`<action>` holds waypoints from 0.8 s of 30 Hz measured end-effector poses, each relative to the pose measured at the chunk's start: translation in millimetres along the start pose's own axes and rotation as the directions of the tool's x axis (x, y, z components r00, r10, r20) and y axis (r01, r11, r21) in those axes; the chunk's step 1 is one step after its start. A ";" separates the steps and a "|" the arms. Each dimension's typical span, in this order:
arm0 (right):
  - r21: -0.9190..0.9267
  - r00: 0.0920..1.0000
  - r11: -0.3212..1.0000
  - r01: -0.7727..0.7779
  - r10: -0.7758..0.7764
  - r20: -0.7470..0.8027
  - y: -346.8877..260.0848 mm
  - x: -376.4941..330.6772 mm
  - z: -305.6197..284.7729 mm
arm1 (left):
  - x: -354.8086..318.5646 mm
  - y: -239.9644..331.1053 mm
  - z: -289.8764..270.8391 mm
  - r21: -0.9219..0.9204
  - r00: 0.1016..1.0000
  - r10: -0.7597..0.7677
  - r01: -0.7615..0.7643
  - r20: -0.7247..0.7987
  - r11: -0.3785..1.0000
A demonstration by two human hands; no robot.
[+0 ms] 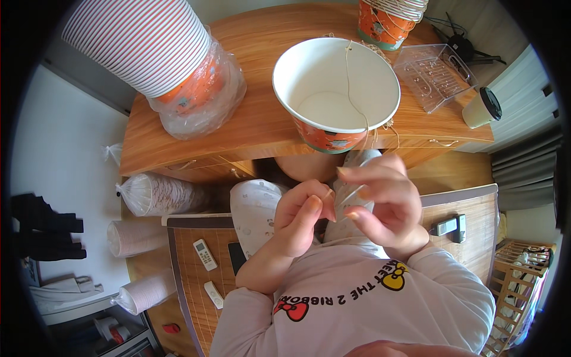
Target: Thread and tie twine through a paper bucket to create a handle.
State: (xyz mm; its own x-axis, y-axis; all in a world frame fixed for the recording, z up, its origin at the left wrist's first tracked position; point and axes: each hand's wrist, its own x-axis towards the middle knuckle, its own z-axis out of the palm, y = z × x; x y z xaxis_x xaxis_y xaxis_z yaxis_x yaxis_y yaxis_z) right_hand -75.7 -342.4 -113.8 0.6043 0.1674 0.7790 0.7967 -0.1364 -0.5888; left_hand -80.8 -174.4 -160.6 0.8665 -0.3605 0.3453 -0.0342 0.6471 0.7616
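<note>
In front of my lap, my left hand (pixel 303 215) is closed in a pinch, with thumb and forefinger together on a thin pale string (pixel 353 195). Facing it, my right hand (pixel 385 199) has its fingers curved and apart, slightly smeared by motion. Just beyond both hands, a large white-lined paper bucket (pixel 336 83) with an orange printed outside stands at the table's front edge. A thin tan cord (pixel 349 83) passes from a hole near its far rim, across the inside and over the near rim. Whether the cord joins the string at my fingers is hard to see.
A tall nested stack of paper buckets (pixel 140 47) in clear plastic stands left on the wooden table (pixel 256 119). Farther right are corded buckets (pixel 383 24), a clear plastic tray (pixel 437 77) and a lidded cup (pixel 483 108). Bagged stacks (pixel 163 195) lie at left below.
</note>
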 end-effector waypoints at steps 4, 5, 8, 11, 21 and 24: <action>0.230 0.990 0.966 -0.123 0.103 0.096 14.2 -0.1 5.6 | 2.2 -0.9 3.6 0.032 0.999 0.049 -0.048 -0.012 0.998; 0.396 0.980 0.897 -0.195 0.164 0.111 17.6 -2.5 8.2 | 1.9 -0.9 3.7 0.031 0.999 0.047 -0.046 -0.005 0.998; 0.545 0.965 0.797 -0.261 0.228 0.129 21.4 -1.5 10.3 | 0.0 -0.5 4.4 0.028 0.999 0.019 -0.019 -0.026 0.999; 0.541 0.973 0.809 -0.230 0.201 0.113 22.2 -1.8 8.2 | -1.4 -2.7 -0.9 0.077 0.999 0.027 -0.025 -0.025 0.997; 0.370 0.974 0.901 -0.225 0.216 0.064 10.2 2.5 1.0 | 7.4 -1.5 -4.2 0.295 0.980 0.192 -0.199 0.052 0.935; 0.167 0.992 0.978 -0.126 0.128 0.004 3.4 12.6 3.2 | 9.0 1.9 -8.4 0.351 0.972 0.235 -0.230 0.028 0.908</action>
State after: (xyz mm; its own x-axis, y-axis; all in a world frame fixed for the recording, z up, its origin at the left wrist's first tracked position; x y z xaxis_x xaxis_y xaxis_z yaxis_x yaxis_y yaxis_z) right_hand -65.3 -337.6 -106.8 0.7010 0.1524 0.6966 0.7039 0.0088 -0.7103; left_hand -68.9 -170.8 -160.6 0.8200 -0.2167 0.5297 -0.4050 0.4343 0.8046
